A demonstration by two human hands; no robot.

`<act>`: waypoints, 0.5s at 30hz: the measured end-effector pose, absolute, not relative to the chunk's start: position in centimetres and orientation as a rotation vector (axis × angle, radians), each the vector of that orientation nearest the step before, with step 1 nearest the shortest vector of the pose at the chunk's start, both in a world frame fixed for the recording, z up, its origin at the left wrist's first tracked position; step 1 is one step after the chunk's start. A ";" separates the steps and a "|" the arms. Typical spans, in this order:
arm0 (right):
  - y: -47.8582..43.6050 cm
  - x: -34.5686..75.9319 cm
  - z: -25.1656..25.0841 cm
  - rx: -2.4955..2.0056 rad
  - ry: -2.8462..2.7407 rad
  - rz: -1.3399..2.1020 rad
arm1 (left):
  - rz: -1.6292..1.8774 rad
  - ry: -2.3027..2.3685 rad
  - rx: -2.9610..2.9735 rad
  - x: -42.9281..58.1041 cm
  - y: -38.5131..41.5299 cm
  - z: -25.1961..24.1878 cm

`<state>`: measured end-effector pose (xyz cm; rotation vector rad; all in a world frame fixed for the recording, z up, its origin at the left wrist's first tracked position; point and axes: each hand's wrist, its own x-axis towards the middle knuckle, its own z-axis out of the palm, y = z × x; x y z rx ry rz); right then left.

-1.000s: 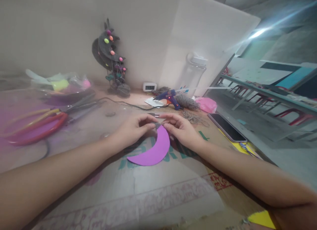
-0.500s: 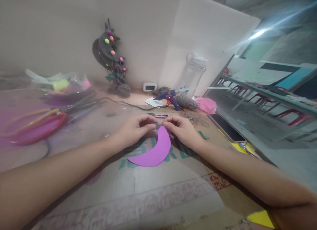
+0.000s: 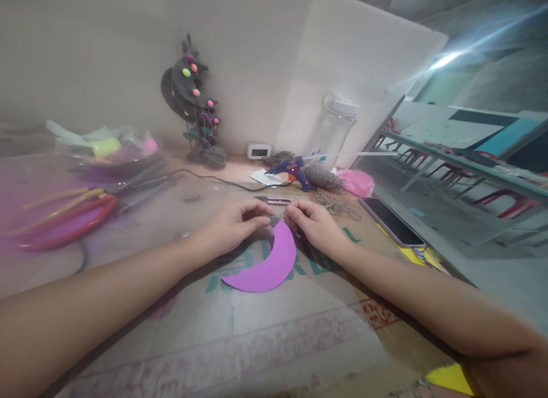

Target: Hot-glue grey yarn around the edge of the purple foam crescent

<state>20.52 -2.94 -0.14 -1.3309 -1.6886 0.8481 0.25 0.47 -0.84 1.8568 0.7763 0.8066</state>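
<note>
A purple crescent [image 3: 269, 266] that looks like foam sheet lies on the cardboard in front of me, its upper tip between my hands. At that tip is a small grey piece [image 3: 274, 220], too small to make out well. My left hand [image 3: 233, 224] pinches this grey piece between thumb and forefinger. Just right of the tip, my right hand [image 3: 312, 224] is closed, thumb against forefinger; what it holds, if anything, is hidden. Behind the hands lie thread snips [image 3: 278, 201].
A blue glue gun [image 3: 293, 171], grey yarn [image 3: 321, 175], a small clock [image 3: 259, 152] and a clear bottle [image 3: 334, 127] stand at the back. Scissors [image 3: 103, 206] lie left, a phone [image 3: 391, 221] right. A decorated grey crescent [image 3: 186, 84] leans against the wall.
My right hand's fingers have drawn slightly right, away from the crescent's tip. My left hand stays at the grey piece, more of which shows. The crescent's lower edge sits slightly lower.
</note>
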 end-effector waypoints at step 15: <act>-2.9 20.5 0.0 -1.325 -1.774 0.794 | 0.785 0.745 1.824 0.2 0.4 -1.0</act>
